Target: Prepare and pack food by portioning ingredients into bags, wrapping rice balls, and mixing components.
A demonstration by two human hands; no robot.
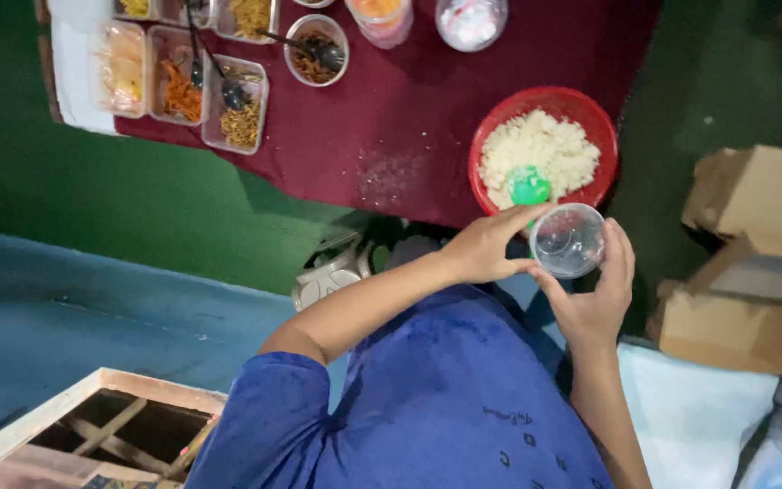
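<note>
Hands first, since there's only the head view to go on: the left hand (486,249) and the right hand (595,294) are both wrapped around a small clear plastic cup (569,240), left fingers curled over its near rim, right palm cupping it from the other side with fingers half closed. Cup looks empty and sits in the air just at the edge of the desk (391,136), which has a dark red cloth over it. Right beside the cup, pretty much touching its rim, is a red bowl (581,113) heaped with white rice, and a green scoop (529,186) is lying in the rice on the near side. Farther back on the desk you get a row of clear rectangular tubs (242,118) with shredded orange and brown toppings, a round tub (317,50) with a spoon in it, plus two jars at the far edge. Cardboard boxes (753,263) sit on the floor off to the right, well apart from the desk.
</note>
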